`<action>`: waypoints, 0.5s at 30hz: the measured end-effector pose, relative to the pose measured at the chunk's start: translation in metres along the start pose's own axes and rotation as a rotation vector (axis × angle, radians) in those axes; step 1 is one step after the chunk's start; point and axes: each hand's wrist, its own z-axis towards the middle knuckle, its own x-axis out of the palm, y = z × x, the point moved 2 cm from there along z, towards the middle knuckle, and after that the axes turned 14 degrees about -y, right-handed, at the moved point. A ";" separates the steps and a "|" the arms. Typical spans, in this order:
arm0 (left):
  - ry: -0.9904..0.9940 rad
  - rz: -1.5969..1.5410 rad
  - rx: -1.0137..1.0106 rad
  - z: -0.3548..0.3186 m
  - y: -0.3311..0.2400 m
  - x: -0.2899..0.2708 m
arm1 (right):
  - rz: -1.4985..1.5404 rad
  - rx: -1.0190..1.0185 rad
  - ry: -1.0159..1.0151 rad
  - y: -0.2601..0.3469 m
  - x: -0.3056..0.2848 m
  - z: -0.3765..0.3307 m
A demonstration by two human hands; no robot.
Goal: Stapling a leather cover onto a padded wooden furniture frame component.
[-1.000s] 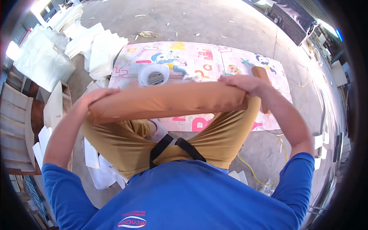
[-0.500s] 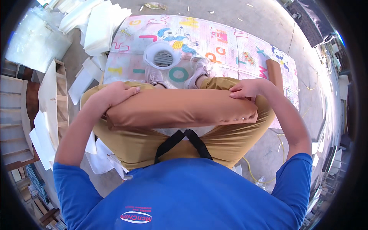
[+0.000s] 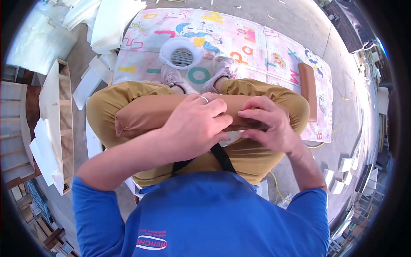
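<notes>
Across my thighs lies a long, padded piece covered in smooth brown upholstery [image 3: 147, 109], its left end folded to a corner. My left hand [image 3: 199, 122], a ring on one finger, reaches across to its middle, fingers curled closed on the near edge. Just to the right, my right hand [image 3: 267, 126] grips the same edge, fingers bent over the top and thumb below. The fingertips of both hands almost meet. What they pinch at the edge is partly hidden, and the right end of the padded piece is behind my right hand.
Beyond my feet, a white bucket [image 3: 167, 49] with grey metal strips inside stands on a colourful letter-print mat [image 3: 237, 36]. A second brown padded piece [image 3: 308, 92] lies at the mat's right. White foam sheets [image 3: 113, 25] and a wooden frame [image 3: 64, 124] are on the left.
Both hands have left the padded piece's ends and come together near its middle, the left moving right across it. The padded piece has tilted and shifted slightly on my lap.
</notes>
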 end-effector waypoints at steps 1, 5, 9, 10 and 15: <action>-0.035 0.042 0.009 -0.001 -0.003 0.011 | -0.001 -0.029 -0.084 -0.004 0.008 -0.008; -0.119 0.158 0.073 -0.002 -0.008 0.030 | -0.042 -0.184 -0.290 -0.015 0.022 -0.019; -0.096 0.200 0.124 -0.002 -0.010 0.033 | -0.126 -0.355 -0.401 -0.022 0.029 -0.025; -0.068 0.181 0.083 0.000 -0.009 0.028 | -0.132 -0.372 -0.413 -0.022 0.029 -0.023; -0.047 0.141 -0.023 -0.011 -0.002 -0.019 | -0.122 -0.321 -0.390 -0.020 0.026 -0.024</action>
